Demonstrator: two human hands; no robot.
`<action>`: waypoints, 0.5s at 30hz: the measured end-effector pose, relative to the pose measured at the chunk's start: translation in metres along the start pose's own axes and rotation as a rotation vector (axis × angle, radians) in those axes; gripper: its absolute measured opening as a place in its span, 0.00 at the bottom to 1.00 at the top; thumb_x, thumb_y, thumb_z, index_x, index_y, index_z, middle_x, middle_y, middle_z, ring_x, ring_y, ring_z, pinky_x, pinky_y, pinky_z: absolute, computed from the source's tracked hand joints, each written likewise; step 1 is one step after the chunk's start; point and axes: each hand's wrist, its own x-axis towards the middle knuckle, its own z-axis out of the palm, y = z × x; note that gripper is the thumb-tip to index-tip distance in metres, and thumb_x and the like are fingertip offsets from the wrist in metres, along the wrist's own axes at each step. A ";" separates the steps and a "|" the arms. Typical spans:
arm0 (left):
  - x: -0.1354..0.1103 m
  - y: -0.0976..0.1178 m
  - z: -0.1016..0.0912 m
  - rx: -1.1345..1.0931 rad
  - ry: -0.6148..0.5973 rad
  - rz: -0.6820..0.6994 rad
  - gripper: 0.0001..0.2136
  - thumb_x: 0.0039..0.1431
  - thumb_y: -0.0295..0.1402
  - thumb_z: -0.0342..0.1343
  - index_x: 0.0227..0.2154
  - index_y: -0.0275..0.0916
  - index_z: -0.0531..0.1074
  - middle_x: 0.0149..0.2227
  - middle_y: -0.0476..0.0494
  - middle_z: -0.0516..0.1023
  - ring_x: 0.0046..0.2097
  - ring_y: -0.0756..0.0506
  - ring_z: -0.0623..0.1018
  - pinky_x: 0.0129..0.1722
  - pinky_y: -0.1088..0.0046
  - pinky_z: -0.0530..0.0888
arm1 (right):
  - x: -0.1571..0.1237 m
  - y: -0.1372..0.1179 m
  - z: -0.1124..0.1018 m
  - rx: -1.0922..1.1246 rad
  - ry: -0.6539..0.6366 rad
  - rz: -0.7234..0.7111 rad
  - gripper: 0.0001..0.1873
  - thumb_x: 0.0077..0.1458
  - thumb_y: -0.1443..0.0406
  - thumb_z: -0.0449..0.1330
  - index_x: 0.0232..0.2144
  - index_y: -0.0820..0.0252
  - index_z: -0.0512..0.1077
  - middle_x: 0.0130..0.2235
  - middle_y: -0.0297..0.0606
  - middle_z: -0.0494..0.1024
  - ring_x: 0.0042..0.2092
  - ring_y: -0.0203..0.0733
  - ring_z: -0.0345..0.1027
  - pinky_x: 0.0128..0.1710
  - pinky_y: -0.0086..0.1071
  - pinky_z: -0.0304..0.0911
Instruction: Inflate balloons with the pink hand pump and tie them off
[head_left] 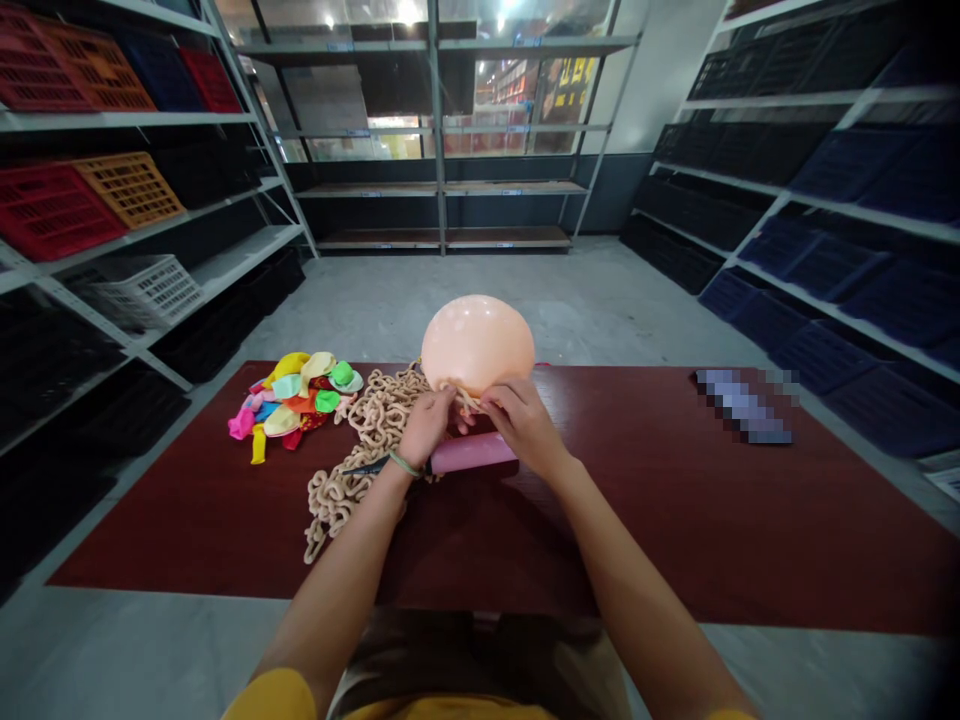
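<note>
Limp balloons (283, 420) overlap at the left of the surface (675, 530), too heaped to count. Next lies tangled cord (379, 415), partly hidden by the left arm. The left hand (427, 430) has its grip pinched on a strand below the inflated balloon (478, 340), whose neck the fingers obscure. The pump (476, 453) passes behind the left wrist. The right hand's (523, 425) grip pinches the same strand. Far right, pixelation masks an object (742, 405).
</note>
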 end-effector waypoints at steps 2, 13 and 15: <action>0.000 0.001 -0.001 -0.037 -0.001 -0.014 0.22 0.59 0.49 0.52 0.24 0.34 0.75 0.23 0.44 0.77 0.23 0.50 0.74 0.27 0.74 0.72 | 0.000 -0.001 0.000 -0.007 -0.016 0.008 0.07 0.63 0.67 0.51 0.38 0.55 0.69 0.40 0.41 0.71 0.45 0.44 0.64 0.47 0.40 0.62; 0.001 -0.001 -0.001 -0.119 -0.085 0.046 0.17 0.57 0.45 0.57 0.31 0.33 0.77 0.33 0.42 0.80 0.31 0.50 0.76 0.36 0.74 0.74 | -0.002 0.002 0.006 0.013 0.055 0.122 0.05 0.64 0.66 0.51 0.37 0.55 0.67 0.36 0.37 0.75 0.38 0.42 0.66 0.40 0.37 0.61; 0.000 0.000 -0.001 -0.100 -0.096 0.057 0.15 0.56 0.43 0.58 0.32 0.33 0.77 0.33 0.42 0.80 0.33 0.49 0.77 0.37 0.74 0.74 | -0.002 0.002 0.006 0.017 0.042 0.109 0.06 0.63 0.67 0.51 0.37 0.55 0.68 0.37 0.37 0.76 0.39 0.42 0.67 0.41 0.37 0.61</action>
